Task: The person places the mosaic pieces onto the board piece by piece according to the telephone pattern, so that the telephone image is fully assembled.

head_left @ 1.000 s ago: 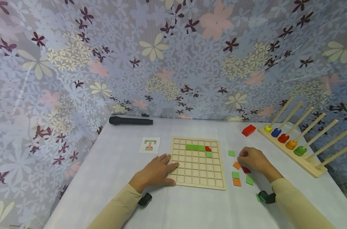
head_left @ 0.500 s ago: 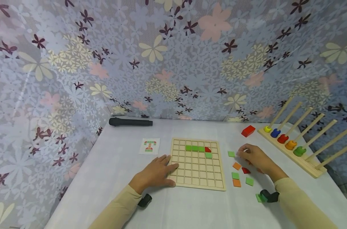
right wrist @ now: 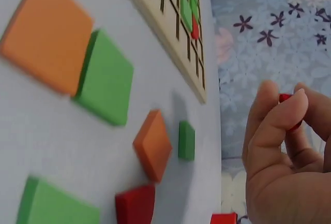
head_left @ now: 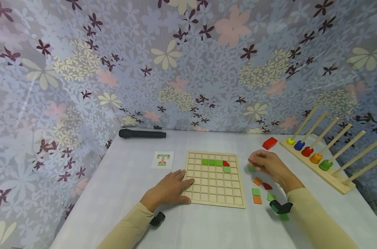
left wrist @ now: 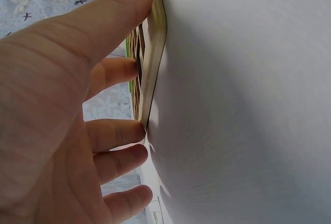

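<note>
My left hand [head_left: 168, 189] rests at the left edge of a wooden grid board [head_left: 213, 198], thumb and fingertips touching its rim. Set in the board's upper cells are several green square tiles [head_left: 211, 162], a red quarter-round tile [head_left: 226, 163] and a lighter green tile [head_left: 227, 169] below it. My right hand [head_left: 270, 169] is raised right of the board, pinching a small red tile [right wrist: 284, 98] between thumb and fingers, which hide most of it. Beneath that hand a green tile [head_left: 251, 168] lies partly covered in the head view.
Loose orange tiles [head_left: 257, 200], green tiles [head_left: 255, 191] and a red quarter-round tile [head_left: 267, 186] lie right of the board. A pattern card [head_left: 162, 160] is at left, a black microphone [head_left: 141, 133] behind. A red block [head_left: 270, 143] and pegged wooden stand [head_left: 331, 174] stand at back right.
My right hand has lifted from among the loose tiles and moved left toward the board with the red tile. The left hand stays at the board's edge.
</note>
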`<move>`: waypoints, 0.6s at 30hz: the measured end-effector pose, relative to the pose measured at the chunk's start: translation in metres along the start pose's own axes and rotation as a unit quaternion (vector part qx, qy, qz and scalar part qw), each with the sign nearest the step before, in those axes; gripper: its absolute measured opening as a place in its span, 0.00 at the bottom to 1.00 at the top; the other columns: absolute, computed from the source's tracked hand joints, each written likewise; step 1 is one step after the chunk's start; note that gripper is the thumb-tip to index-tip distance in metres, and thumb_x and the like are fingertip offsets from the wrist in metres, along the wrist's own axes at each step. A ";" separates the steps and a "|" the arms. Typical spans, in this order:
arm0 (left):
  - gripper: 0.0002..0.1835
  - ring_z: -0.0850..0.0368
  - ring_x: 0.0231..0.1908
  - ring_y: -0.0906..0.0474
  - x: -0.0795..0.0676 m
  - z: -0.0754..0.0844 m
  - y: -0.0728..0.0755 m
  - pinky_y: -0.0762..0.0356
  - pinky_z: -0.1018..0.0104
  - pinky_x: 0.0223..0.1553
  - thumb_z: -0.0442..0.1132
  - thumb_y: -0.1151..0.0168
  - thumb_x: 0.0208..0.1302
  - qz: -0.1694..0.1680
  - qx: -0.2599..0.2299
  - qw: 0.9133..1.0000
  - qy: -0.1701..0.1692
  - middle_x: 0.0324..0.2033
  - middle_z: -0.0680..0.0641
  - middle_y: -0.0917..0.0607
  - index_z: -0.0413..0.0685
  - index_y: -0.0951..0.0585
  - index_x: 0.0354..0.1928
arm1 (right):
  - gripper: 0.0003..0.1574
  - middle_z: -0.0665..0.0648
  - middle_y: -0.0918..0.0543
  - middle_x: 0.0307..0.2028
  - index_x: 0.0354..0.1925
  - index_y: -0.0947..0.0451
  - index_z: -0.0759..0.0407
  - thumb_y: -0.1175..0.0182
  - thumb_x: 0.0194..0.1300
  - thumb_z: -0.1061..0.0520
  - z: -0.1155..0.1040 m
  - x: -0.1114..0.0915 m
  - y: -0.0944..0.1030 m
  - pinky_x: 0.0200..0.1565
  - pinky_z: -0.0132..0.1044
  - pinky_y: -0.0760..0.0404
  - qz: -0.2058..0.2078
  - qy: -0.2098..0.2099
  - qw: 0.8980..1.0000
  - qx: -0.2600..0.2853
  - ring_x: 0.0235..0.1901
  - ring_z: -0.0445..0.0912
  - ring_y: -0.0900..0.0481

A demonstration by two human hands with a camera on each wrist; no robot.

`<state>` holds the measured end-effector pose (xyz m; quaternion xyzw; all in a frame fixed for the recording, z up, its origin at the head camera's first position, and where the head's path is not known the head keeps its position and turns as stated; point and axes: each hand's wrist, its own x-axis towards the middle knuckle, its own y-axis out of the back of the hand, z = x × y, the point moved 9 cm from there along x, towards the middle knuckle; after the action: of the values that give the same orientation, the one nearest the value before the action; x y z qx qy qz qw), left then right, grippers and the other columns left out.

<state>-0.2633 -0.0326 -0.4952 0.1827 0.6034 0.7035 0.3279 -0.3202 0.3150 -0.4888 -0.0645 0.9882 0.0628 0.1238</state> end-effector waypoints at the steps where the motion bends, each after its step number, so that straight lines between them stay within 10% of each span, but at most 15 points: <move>1: 0.41 0.38 0.76 0.42 0.000 0.000 0.000 0.39 0.40 0.71 0.66 0.35 0.62 -0.001 -0.002 1.000 0.001 0.75 0.36 0.37 0.61 0.30 0.75 | 0.16 0.52 0.15 0.39 0.50 0.26 0.60 0.39 0.75 0.50 -0.001 0.001 -0.003 0.36 0.29 0.18 -0.005 0.000 1.000 0.023 0.36 0.41 0.15; 18: 0.42 0.37 0.76 0.42 0.001 -0.002 -0.002 0.38 0.40 0.71 0.66 0.34 0.62 -0.001 -0.001 1.000 0.000 0.76 0.36 0.37 0.61 0.31 0.75 | 0.27 0.52 0.20 0.35 0.61 0.33 0.59 0.35 0.71 0.54 -0.011 0.018 -0.030 0.30 0.28 0.20 0.023 0.003 0.995 0.092 0.26 0.39 0.23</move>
<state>-0.2645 -0.0331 -0.4974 0.1815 0.6033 0.7034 0.3290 -0.3353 0.2818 -0.4862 -0.0302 0.9914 -0.0258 0.1249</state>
